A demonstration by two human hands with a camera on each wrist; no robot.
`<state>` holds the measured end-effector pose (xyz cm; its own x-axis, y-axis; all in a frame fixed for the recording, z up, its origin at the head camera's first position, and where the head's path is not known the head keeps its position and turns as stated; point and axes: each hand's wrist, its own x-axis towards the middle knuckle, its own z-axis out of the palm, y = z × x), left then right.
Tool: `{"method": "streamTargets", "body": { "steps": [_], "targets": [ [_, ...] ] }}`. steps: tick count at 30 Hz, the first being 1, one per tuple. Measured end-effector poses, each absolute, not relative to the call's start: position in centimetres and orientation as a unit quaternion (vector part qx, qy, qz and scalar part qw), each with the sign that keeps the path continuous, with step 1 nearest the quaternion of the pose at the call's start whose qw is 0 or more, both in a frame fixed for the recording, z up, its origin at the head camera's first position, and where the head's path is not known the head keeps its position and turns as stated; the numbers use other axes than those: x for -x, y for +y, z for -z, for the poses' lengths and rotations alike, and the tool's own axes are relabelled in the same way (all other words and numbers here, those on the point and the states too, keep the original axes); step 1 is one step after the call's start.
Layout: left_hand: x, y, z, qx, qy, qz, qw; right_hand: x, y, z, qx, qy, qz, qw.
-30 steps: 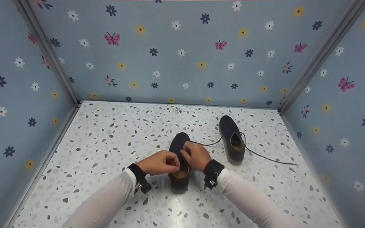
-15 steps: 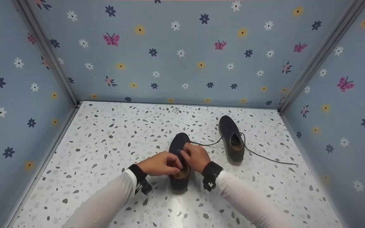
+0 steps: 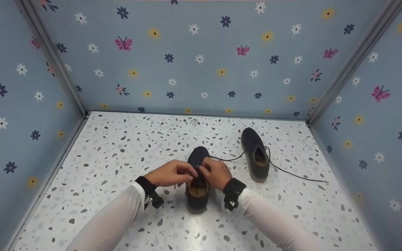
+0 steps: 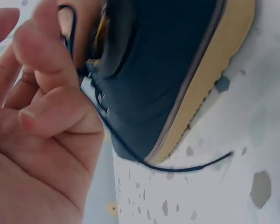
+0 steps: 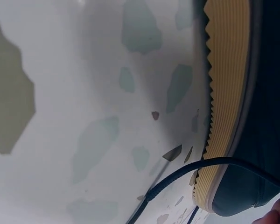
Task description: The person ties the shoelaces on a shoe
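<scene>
A dark navy lace-up shoe [image 3: 197, 205] with a tan ridged sole stands upright, toe away from me. My right hand [image 3: 217, 173] lies along its right side, pinching the dark shoelace [image 5: 214, 161] at the lacing. Over the left side of the lacing is my left hand [image 3: 169, 173], fingers bent, thumb and index tips slightly apart near the throat. In the left wrist view a thin lace [image 4: 177, 170] runs from the eyelets to a loose end beside the shoe, and a small lace loop [image 4: 73, 18] shows by the right hand's fingers [image 4: 86, 23].
A second dark shoe [image 3: 255, 153] stands to the right, its lace [image 3: 298, 176] trailing across the speckled white floor [image 3: 134, 139]. Blue patterned panels [image 3: 201, 69] enclose the floor at the back and both sides. Each wrist wears a black strap [image 3: 234, 190].
My left hand has moved forward and slightly left, from over the shoe's opening to the lacing, uncovering the tan insole. The right hand stays almost where it was.
</scene>
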<state>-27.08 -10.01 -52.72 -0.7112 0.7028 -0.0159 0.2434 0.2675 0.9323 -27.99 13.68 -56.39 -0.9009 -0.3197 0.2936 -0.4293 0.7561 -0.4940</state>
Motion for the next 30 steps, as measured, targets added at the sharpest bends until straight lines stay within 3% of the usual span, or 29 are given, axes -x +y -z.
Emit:
{"method": "streamTargets", "body": {
  "steps": [5,8,21,30],
  "targets": [
    [28.4,-10.5,52.5,-0.231,0.808,-0.519,0.155,28.0,13.9,56.5,-0.207,-0.928,-0.293,0.098],
    [29.4,-10.5,52.4,-0.189,0.829,-0.507,0.144,28.0,14.0,56.6,-0.209,-0.928,-0.292,0.099],
    [31.4,-8.6,52.2,-0.2,0.851,-0.428,0.23,27.8,13.8,56.2,-0.211,-0.929,-0.288,0.101],
    [31.7,-7.9,52.0,-0.205,0.846,-0.423,0.252,27.9,13.8,56.1,-0.208,-0.932,-0.28,0.099]
  ]
}}
